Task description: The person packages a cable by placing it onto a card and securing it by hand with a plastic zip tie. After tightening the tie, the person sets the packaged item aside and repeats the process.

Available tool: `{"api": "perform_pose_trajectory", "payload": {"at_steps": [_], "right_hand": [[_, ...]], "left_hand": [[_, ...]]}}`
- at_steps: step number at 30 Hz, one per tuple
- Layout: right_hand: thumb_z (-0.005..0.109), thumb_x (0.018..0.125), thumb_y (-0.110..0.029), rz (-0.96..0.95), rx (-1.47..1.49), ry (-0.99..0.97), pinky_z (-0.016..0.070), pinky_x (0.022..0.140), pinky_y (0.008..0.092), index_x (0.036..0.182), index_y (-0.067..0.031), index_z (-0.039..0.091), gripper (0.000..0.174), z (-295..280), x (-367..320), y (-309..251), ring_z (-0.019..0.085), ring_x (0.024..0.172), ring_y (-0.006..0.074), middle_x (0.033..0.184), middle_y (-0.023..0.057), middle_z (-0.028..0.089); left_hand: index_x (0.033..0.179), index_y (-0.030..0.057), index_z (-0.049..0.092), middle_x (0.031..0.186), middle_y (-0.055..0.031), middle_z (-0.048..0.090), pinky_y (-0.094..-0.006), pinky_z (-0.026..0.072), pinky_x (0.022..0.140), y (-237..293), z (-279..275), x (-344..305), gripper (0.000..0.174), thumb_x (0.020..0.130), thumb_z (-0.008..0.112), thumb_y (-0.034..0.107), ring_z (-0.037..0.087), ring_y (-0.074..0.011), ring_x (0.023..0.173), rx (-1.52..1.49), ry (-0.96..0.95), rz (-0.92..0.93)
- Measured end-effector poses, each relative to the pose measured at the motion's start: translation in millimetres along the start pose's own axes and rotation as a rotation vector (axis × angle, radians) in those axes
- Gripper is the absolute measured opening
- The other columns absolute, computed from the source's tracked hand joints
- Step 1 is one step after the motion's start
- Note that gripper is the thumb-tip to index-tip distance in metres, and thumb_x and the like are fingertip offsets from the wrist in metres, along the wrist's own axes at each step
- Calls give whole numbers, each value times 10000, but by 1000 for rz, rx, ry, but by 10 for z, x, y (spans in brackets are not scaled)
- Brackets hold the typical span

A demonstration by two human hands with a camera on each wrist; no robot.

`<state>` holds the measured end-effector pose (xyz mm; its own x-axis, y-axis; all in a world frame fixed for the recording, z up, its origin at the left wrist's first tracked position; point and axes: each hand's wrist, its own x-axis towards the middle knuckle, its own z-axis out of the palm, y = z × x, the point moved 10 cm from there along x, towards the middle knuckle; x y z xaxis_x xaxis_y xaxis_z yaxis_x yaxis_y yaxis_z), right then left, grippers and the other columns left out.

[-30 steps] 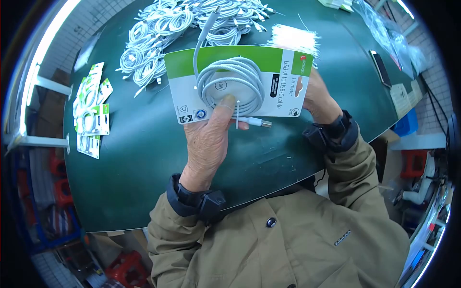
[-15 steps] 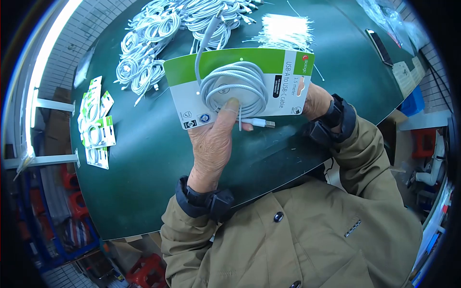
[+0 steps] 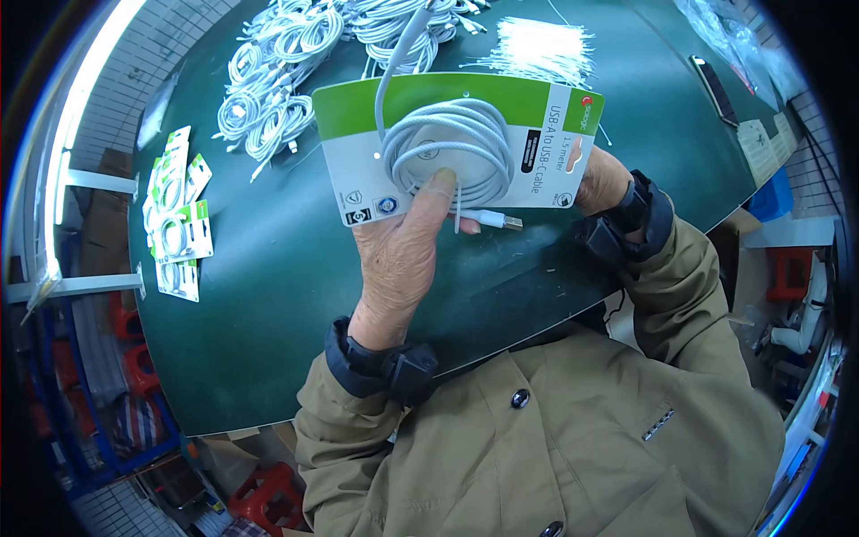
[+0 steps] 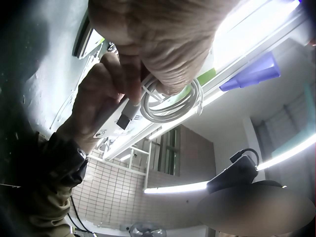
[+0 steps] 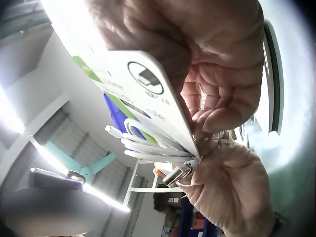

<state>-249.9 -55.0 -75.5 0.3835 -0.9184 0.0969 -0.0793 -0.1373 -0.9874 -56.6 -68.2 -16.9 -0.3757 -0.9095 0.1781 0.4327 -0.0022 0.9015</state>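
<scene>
Packs (image 3: 183,234): at least four, overlapping, nine o'clock. Cables (image 3: 277,54): heap, uncounted, eleven. Left hand (image 3: 398,255): one, raised from six, thumb clamping one coil (image 3: 497,152) to one card (image 3: 335,166), centre. Ties (image 3: 541,52): bundle, one o'clock. Right hand (image 3: 606,182): one, fingers bent behind card; grip, cannot tell. Table (image 3: 268,340): green expanse towards near edge, six.

Card (image 3: 341,163) grn/wht, cable (image 3: 490,148) wht, tabletop (image 3: 259,349) dk grn, sleeves (image 3: 349,447) prob. khaki.

Head view: bright; tubes at left and lower right edges; white ties (image 3: 543,49) overexposed; rim dark, curved. Wrist views: tubes glare, edges darken.
</scene>
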Motion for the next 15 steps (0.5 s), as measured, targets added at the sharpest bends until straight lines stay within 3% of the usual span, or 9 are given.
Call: {"api": "perform_pose_trajectory", "payload": {"at_steps": [11, 15], "right_hand": [[703, 1033, -150, -90, -178, -149, 604, 995, 357, 1450, -55, 613, 437, -124, -8, 227, 704, 1202, 209, 1373, 95, 709], [670, 1060, -214, 42, 54, -111, 609, 970, 353, 1506, -49, 547, 491, -95, 27, 257, 692, 1219, 216, 1434, 113, 663]], "left_hand": [[1396, 10, 549, 1172, -129, 698, -313, 597, 600, -21, -20, -1, 376, 1031, 635, 14, 724, -200, 915, -44, -19, -2], [1410, 10, 545, 1179, -127, 700, -305, 600, 598, -27, -4, -13, 399, 1024, 647, 14, 726, -199, 935, -51, -19, -15]]}}
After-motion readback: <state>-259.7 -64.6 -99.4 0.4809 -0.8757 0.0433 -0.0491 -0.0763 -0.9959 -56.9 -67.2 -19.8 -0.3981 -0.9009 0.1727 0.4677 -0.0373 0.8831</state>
